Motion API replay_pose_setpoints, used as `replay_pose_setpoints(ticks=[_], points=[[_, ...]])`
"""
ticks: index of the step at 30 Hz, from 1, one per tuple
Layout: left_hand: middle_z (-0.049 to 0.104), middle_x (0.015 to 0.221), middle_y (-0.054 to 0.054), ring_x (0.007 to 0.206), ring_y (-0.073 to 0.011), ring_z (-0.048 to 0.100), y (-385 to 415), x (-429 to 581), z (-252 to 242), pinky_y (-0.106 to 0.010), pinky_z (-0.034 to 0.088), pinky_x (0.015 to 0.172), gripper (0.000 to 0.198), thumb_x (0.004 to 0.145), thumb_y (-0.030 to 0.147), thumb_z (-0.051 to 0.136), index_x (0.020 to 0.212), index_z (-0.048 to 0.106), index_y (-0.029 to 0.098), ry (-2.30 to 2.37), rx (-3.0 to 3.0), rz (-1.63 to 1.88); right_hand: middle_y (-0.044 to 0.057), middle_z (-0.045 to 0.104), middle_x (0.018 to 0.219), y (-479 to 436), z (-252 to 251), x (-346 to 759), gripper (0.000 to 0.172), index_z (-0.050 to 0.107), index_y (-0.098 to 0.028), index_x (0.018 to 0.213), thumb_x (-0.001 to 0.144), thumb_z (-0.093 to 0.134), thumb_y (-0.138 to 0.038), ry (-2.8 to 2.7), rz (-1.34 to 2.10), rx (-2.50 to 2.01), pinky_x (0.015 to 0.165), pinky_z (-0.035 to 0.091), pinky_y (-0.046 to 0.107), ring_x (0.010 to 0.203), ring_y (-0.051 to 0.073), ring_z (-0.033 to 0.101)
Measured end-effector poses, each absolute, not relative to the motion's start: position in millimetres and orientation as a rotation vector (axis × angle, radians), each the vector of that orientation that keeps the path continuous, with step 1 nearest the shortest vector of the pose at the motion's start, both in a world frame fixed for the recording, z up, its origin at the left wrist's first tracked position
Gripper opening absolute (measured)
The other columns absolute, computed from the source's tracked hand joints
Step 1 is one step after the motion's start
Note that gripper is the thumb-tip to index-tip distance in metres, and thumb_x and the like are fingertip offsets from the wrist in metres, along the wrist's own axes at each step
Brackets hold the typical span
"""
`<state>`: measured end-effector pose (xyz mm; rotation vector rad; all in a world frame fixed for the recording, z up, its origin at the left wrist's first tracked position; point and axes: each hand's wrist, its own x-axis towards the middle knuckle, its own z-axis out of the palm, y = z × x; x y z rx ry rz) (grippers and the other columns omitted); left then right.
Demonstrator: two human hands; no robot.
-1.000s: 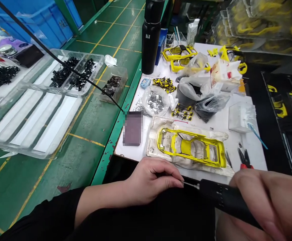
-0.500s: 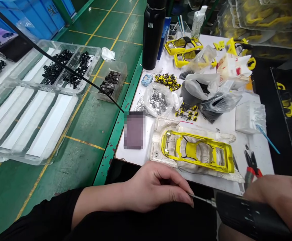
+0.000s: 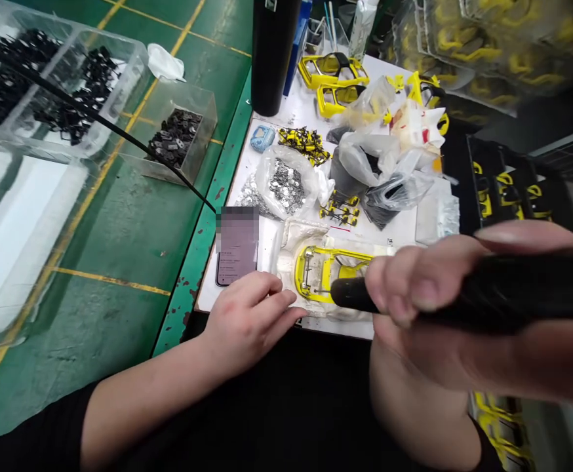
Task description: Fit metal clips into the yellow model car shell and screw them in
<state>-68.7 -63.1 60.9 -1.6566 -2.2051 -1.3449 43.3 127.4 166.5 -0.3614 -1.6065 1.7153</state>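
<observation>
My right hand (image 3: 429,295) is wrapped round a black power tool (image 3: 355,293), which is close to the camera and partly blurred. The tool's rounded end covers part of a yellow car-body frame (image 3: 320,272). That frame lies in a whitish moulded holder (image 3: 286,252) on the white table. At the holder's near left corner rests my left hand (image 3: 254,314), its fingers bent and pressed together; anything between the fingertips is too small to make out. A phone (image 3: 237,255) lies just beyond this hand.
An open bag of small silvery pieces (image 3: 286,187) stands behind the phone, beside bags of dark parts (image 3: 360,164). A black bottle (image 3: 273,59) stands at the back left. Left of the table are bins of black parts (image 3: 90,92).
My right hand has lifted the tool up and over the yellow frame. My left hand has moved left and up to the holder, away from the tool's thin bit. The view has shifted.
</observation>
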Motion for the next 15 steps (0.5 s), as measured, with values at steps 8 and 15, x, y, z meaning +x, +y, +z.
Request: replay_pose_setpoints(ticks=[8, 15], points=[[0.071, 0.096, -0.006, 0.082, -0.0198, 0.065, -55, -67, 59, -0.034, 0.056, 0.071, 0.023, 0.114, 0.037, 0.07, 0.121, 0.08, 0.016, -2.188, -1.761, -1.141, -0.003, 0.065, 0.072, 121, 149, 12, 0.039, 0.081, -0.029, 0.118, 0.092, 0.096, -0.054, -1.487, 1.86, -0.224, 0.047, 0.051, 0.031, 0.049, 0.015, 0.056], [0.071, 0.096, -0.005, 0.083, -0.0197, 0.063, -55, -65, 58, -0.034, 0.054, 0.073, 0.023, 0.115, 0.036, 0.067, 0.12, 0.079, 0.017, -2.201, -1.755, -1.062, -0.002, 0.06, 0.07, 118, 149, 12, 0.047, 0.077, -0.036, 0.117, 0.088, 0.096, -0.067, -1.63, 1.764, -0.339, 0.045, 0.05, 0.036, 0.049, 0.02, 0.052]])
